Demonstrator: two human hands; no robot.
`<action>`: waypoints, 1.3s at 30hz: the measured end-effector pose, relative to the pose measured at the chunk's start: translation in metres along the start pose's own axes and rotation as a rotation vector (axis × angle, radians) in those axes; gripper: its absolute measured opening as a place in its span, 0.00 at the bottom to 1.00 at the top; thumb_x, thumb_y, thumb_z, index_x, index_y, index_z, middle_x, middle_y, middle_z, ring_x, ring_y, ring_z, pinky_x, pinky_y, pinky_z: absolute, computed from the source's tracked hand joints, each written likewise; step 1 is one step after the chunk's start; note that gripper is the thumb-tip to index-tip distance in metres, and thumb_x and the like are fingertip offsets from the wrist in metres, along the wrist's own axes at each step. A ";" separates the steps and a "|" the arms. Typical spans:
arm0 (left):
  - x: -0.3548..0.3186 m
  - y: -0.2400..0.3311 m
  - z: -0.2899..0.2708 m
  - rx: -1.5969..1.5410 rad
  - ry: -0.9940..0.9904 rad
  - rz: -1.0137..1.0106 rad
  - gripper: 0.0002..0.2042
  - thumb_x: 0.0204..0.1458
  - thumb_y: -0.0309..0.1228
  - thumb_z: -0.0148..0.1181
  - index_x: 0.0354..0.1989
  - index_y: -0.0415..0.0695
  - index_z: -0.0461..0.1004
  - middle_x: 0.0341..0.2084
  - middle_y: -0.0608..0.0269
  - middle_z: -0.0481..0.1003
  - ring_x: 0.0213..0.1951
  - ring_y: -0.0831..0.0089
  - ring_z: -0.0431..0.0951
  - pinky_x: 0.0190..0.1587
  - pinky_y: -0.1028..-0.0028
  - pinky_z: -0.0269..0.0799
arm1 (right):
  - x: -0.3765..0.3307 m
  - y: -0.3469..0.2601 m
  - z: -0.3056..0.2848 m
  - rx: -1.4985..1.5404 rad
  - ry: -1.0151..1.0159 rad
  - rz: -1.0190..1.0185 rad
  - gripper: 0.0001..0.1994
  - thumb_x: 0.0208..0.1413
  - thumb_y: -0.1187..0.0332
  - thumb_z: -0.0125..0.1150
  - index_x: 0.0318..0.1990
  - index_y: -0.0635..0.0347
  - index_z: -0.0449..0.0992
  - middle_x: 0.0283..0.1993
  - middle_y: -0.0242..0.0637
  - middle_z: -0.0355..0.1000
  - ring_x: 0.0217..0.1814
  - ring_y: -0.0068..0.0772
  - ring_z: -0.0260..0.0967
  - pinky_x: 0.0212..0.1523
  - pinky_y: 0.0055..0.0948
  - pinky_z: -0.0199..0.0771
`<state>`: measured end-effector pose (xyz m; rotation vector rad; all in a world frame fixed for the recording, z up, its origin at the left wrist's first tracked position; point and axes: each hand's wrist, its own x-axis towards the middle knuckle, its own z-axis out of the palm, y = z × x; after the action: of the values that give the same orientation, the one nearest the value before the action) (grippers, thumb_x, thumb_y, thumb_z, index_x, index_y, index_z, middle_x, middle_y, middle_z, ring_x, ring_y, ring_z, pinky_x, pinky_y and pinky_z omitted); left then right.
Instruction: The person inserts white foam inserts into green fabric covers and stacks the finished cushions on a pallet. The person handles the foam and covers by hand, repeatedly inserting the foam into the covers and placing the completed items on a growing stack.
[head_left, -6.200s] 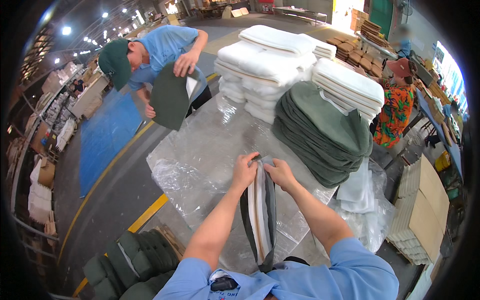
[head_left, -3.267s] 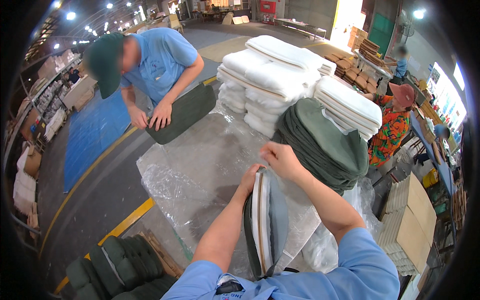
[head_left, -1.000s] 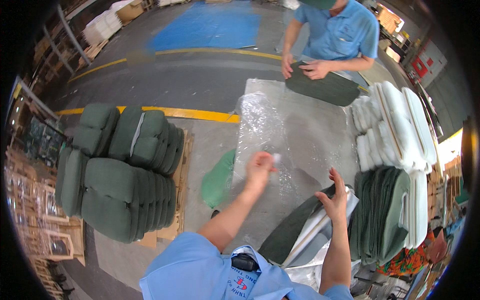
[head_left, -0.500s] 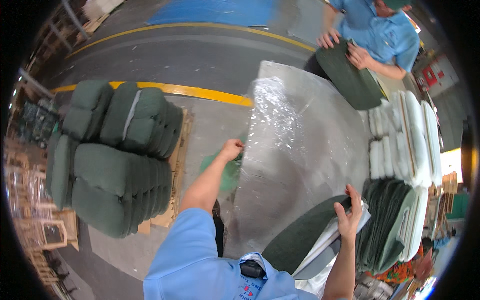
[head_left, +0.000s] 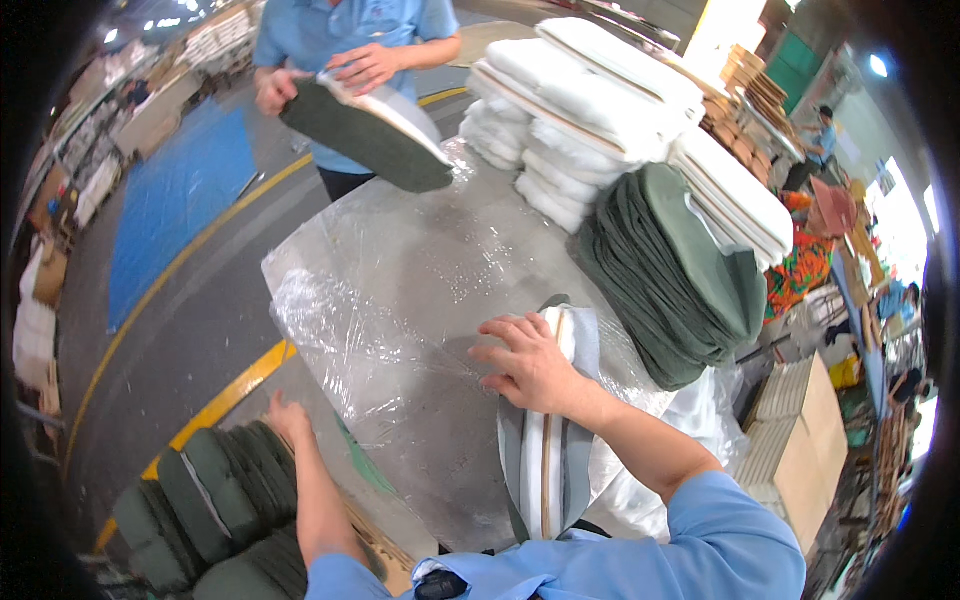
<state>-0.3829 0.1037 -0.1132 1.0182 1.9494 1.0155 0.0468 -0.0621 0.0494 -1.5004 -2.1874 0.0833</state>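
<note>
A long cushion (head_left: 546,455) lies against my body at the table's near edge. Its grey-lined dark green cover is open lengthwise, showing white padding and a thin brown strip. Across its far part rests my right hand (head_left: 532,362), fingers spread and pointing left over the plastic-wrapped table (head_left: 430,300). My left hand (head_left: 289,418) reaches out past the table's left edge, beside a pile of dark green cushions (head_left: 225,480). Its fingers look loosely apart, with nothing visible in them.
Across the table a co-worker (head_left: 360,60) holds a dark green cushion cover (head_left: 365,140) with white padding inside. White padding pieces (head_left: 590,90) and a stack of green covers (head_left: 660,280) line the table's right side. A stack of pale boards (head_left: 800,430) stands farther right.
My view has turned to the right. My left hand has left the table's edge for the cushion pile. The nearby cushion now shows its open, padded side, with my right hand over it.
</note>
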 end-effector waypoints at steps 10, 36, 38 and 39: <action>-0.204 0.175 0.164 -0.389 -0.986 0.664 0.23 0.66 0.29 0.61 0.70 0.45 0.69 0.64 0.58 0.74 0.67 0.63 0.72 0.68 0.61 0.67 | -0.063 0.072 -0.044 0.550 0.425 0.906 0.23 0.58 0.59 0.75 0.56 0.62 0.79 0.55 0.42 0.75 0.58 0.34 0.70 0.58 0.36 0.71; -0.282 0.151 0.256 -0.680 -1.095 0.415 0.15 0.73 0.39 0.54 0.36 0.42 0.79 0.58 0.62 0.67 0.63 0.69 0.66 0.67 0.66 0.60 | -0.055 0.058 -0.049 0.220 -0.220 0.330 0.14 0.64 0.61 0.59 0.32 0.63 0.76 0.30 0.49 0.77 0.36 0.57 0.79 0.38 0.53 0.76; -0.282 0.151 0.252 -0.671 -1.079 0.428 0.15 0.73 0.39 0.54 0.36 0.43 0.79 0.58 0.62 0.66 0.64 0.68 0.65 0.68 0.65 0.59 | -0.058 0.056 -0.043 0.220 -0.182 0.311 0.14 0.66 0.61 0.59 0.33 0.63 0.77 0.32 0.49 0.77 0.36 0.58 0.77 0.40 0.51 0.77; -0.280 0.151 0.250 -0.666 -1.066 0.442 0.15 0.73 0.38 0.54 0.36 0.43 0.79 0.57 0.63 0.66 0.65 0.67 0.65 0.69 0.65 0.59 | -0.057 0.056 -0.041 0.220 -0.159 0.293 0.14 0.67 0.61 0.58 0.34 0.64 0.77 0.33 0.49 0.78 0.36 0.58 0.77 0.41 0.50 0.77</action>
<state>-0.0018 -0.0030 -0.0309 1.2279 0.4835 0.9360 0.1280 -0.0996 0.0475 -1.7219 -1.9813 0.5389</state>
